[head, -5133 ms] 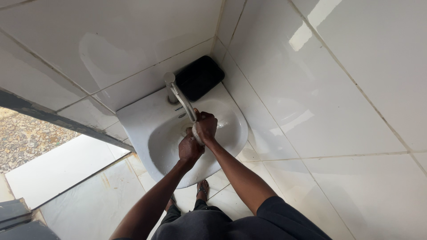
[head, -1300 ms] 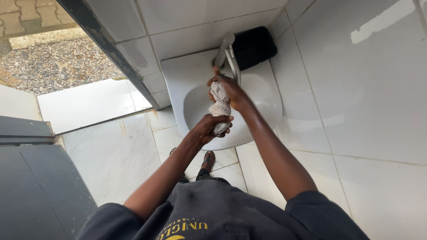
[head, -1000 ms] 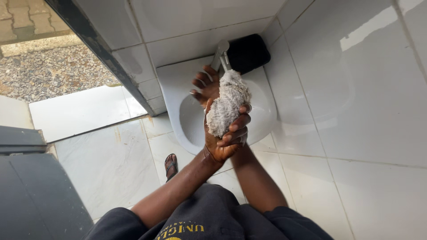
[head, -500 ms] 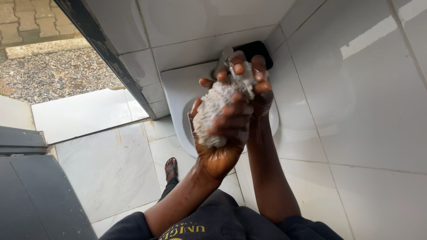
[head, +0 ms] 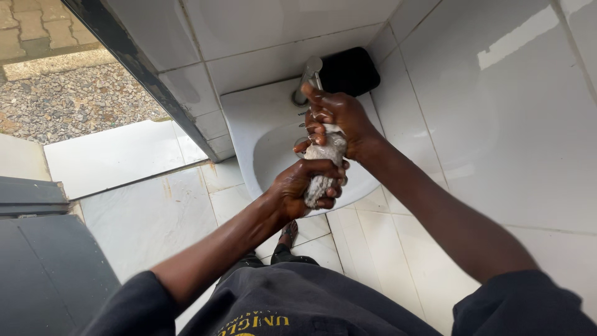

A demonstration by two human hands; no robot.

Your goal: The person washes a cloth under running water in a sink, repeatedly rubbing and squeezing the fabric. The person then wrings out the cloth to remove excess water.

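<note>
A wet, grey-white cloth (head: 323,163) is bunched into a tight roll over the white corner sink (head: 261,118). My left hand (head: 300,186) is clenched around its lower end. My right hand (head: 339,118) grips its upper end, just below the metal tap (head: 309,70). Both hands are wet and held above the sink's bowl.
A black object (head: 351,70) rests on the sink's back corner against the white tiled walls. A dark door frame (head: 134,68) opens onto gravel at the left. A dark grey door panel (head: 50,274) stands at the lower left. My sandalled foot (head: 288,233) shows below the sink.
The cloth was lifted up in front of the camera and loosely bundled; now both hands have lowered it back over the sink and squeezed it into a tight roll.
</note>
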